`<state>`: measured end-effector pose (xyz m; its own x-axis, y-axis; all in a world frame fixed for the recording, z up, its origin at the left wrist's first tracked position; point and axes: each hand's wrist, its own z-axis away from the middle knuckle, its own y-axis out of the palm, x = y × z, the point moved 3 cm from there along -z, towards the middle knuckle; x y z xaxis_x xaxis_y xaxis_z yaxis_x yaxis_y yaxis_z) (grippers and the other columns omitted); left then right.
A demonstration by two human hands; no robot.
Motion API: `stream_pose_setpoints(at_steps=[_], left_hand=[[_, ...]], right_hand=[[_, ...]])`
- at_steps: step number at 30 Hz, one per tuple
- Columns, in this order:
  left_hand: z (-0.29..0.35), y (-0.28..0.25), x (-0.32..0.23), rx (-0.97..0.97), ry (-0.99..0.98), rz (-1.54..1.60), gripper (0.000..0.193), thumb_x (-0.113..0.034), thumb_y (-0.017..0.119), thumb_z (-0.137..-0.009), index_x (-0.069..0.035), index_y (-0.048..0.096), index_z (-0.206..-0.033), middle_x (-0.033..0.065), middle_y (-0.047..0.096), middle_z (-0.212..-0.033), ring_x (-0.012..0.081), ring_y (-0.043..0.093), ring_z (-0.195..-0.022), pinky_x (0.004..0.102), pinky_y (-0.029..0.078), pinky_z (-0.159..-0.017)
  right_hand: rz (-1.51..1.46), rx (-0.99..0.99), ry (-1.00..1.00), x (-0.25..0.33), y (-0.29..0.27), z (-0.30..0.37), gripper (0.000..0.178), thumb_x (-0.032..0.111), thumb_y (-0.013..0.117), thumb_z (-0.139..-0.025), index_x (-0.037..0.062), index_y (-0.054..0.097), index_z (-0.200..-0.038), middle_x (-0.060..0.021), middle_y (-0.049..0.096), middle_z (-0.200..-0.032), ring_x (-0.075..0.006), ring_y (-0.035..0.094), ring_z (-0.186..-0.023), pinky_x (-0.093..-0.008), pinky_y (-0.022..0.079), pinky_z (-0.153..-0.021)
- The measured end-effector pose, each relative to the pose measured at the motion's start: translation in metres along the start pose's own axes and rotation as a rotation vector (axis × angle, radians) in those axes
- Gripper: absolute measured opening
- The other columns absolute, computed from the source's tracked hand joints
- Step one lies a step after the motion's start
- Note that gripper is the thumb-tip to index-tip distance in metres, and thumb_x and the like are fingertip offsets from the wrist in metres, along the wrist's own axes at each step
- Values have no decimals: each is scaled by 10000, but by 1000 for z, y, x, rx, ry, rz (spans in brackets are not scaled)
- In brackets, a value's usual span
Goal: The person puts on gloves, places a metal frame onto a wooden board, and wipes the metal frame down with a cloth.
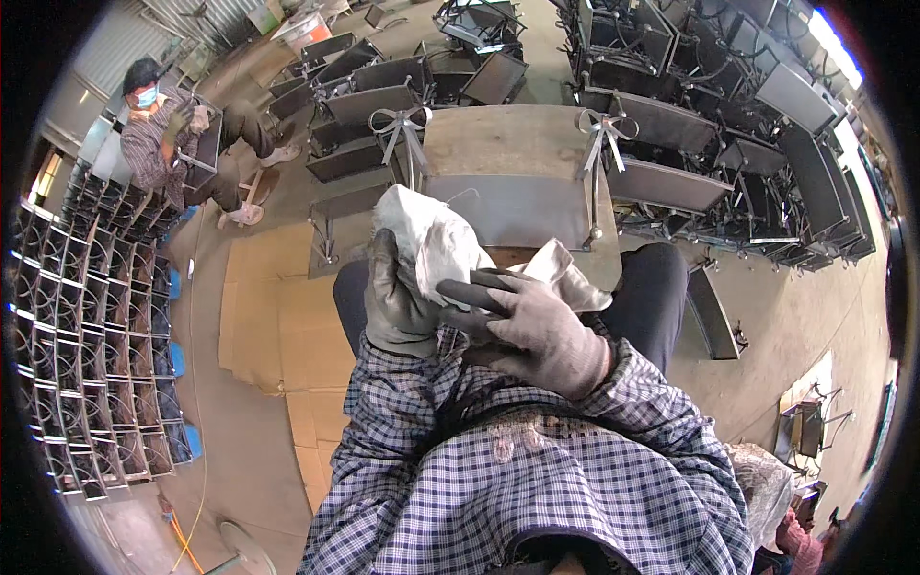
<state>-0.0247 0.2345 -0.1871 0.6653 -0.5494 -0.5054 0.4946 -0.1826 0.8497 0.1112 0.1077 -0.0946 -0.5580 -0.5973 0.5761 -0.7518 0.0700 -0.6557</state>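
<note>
A crumpled white cloth point(433, 235) is bunched up in front of my chest, its other end point(565, 273) draped toward my right knee. My left hand point(398, 302), in a grey work glove, is closed round the cloth's lower left side, thumb pointing up. My right hand point(537, 331), gloved the same way, lies across the cloth's lower edge with its dark-tipped fingers stretched out and apart. Just beyond my knees is a grey metal panel point(513, 213) in a frame, with a bow-shaped metal ornament point(401, 129) at the left and another point(607, 134) at the right.
Dark metal frames point(661, 125) are heaped at the far right, with more frames point(374, 91) at the far left. Stacked metal racks point(91, 355) stand on my left near flattened cardboard point(278, 316). A masked person point(158, 144) sits at the far left, handling a frame.
</note>
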Motion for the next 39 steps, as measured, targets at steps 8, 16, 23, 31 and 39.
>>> stream_pose_setpoints(at_steps=[8,16,23,31,39], left_hand=[[25,78,21,235,115,-522,686,-306,583,-970,-93,223,-1513,126,469,-1355,234,551,-1159,387,500,-977],[28,51,16,160,143,-710,577,98,519,-910,-74,404,-1448,96,575,-1312,188,593,-1137,313,491,-961],[30,46,28,317,-284,-139,489,65,463,-946,-88,448,-1410,137,568,-1313,244,624,-1101,360,574,-882],[31,48,27,112,-124,-460,399,108,433,-909,-4,556,-1272,156,624,-1212,249,652,-1041,364,581,-858],[42,31,11,89,-398,-547,265,5,500,-958,13,613,-1198,111,687,-1018,190,688,-814,325,581,-725]], right_hand=[[-478,-186,169,-6,-4,26,708,183,680,-854,13,357,-1461,-206,420,-1463,-327,470,-1305,-380,383,-1073],[-528,-458,557,-21,-30,56,471,60,709,-845,10,571,-1292,-130,674,-1116,-171,664,-993,-284,521,-896],[-63,-395,431,-47,-11,47,915,41,823,-649,95,391,-1453,-171,505,-1372,-301,549,-1215,-360,446,-1031],[-8,-392,187,-53,-39,31,386,-109,641,-734,33,677,-1091,-117,666,-1187,-271,637,-1041,-343,522,-865],[-367,-343,454,-84,-79,28,223,-40,582,-871,-26,665,-1077,-145,668,-1165,-206,654,-1008,-305,522,-894]])
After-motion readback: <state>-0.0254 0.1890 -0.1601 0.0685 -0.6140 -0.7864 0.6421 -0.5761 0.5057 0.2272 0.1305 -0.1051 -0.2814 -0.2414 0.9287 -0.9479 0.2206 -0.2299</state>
